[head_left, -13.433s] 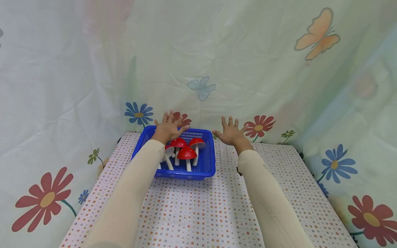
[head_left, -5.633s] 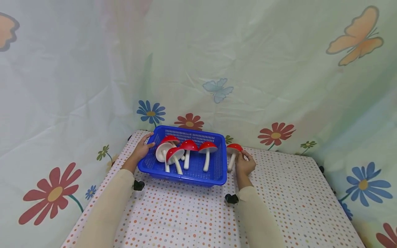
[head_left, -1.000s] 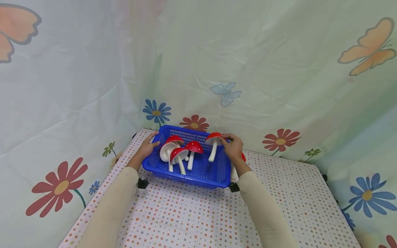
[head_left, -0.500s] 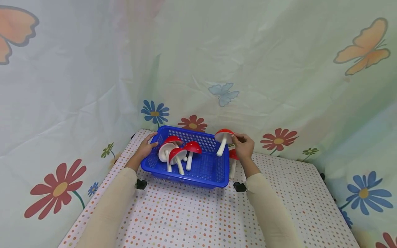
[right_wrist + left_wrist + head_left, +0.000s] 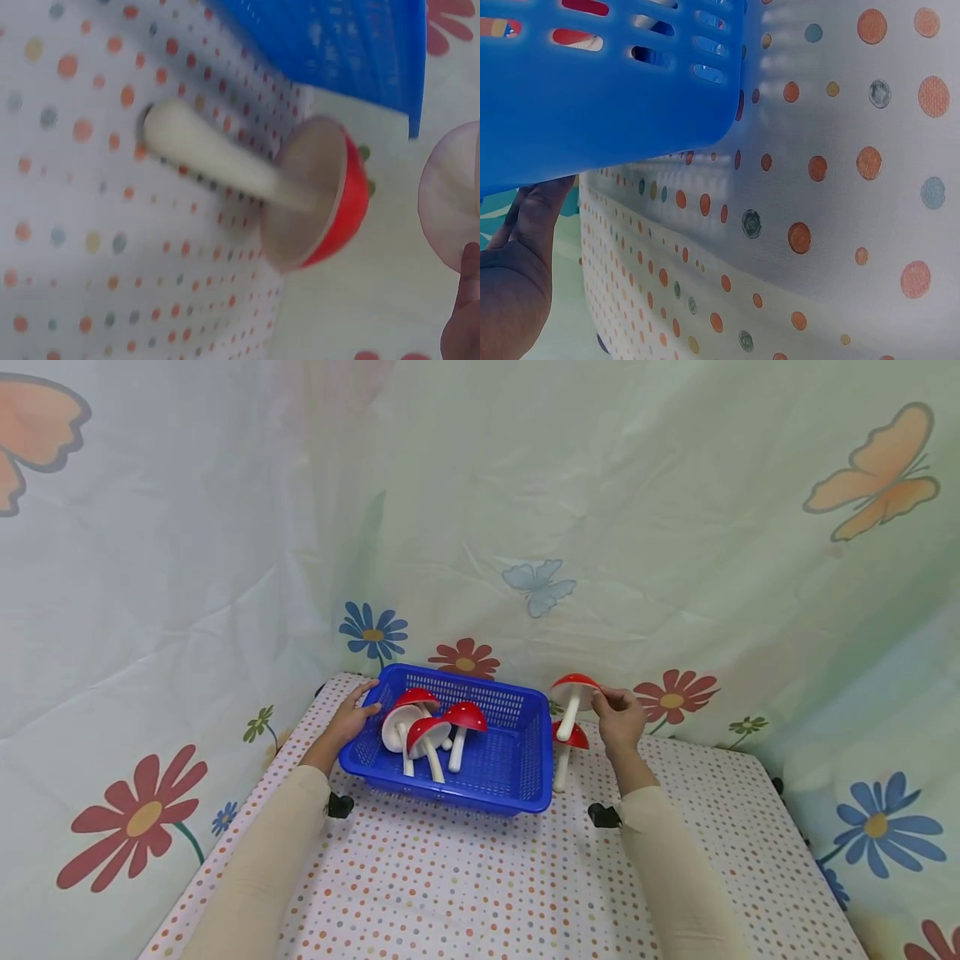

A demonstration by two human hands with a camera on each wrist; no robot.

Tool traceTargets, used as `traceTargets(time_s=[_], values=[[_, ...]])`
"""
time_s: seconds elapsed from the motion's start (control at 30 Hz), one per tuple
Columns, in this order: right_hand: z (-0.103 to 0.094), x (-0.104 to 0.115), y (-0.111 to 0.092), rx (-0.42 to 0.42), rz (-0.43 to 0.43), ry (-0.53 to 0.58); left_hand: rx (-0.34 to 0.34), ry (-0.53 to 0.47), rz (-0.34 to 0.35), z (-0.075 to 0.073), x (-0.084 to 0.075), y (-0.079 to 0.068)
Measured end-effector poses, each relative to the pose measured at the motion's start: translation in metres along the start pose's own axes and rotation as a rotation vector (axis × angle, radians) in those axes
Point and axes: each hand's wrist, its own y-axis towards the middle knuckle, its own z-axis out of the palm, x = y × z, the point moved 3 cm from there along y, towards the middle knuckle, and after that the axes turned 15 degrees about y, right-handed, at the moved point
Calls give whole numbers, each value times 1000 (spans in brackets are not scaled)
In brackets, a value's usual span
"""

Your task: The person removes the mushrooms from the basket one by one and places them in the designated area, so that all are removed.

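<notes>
Mushrooms fill our view: 3 lie in the basket (image 5: pixel 525 760), 1 stands on the cloth (image 5: pixel 465 893), and 1 is in the air. We see the right hand (image 5: pixel 618 720) pinching the raised mushroom (image 5: pixel 573 692) by the rim of its red cap, fingertips curled on it, white stem hanging down and tilted left. It hovers just right of the basket's far right corner, above the standing mushroom (image 5: pixel 567 743), which sits upright on the cloth just beside the basket's right wall. In the right wrist view we see that standing one (image 5: pixel 300 199) from below, stem planted on the dotted cloth, apart from the held cap's pale underside (image 5: pixel 454 199). The left hand (image 5: pixel 347 722) grips the basket's left rim, thumb over the edge; the left wrist view shows fingers (image 5: pixel 544 206) under the rim.
</notes>
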Motion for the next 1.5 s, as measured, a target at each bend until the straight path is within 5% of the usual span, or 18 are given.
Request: traceTargets(time_s=[0.33,0.7,1.13,1.5], values=[[-46,-15,9,-100,31,38,-1,-4,-1,0,2,2],[-80,-44,2,-147,166,-84,2,6,-8,2,4,2],[-87,-62,-3,-90,161,-259,3,-7,-16,1,2,1],[-93,-68,-3,-60,145,-256,5,-7,-28,1,2,2]])
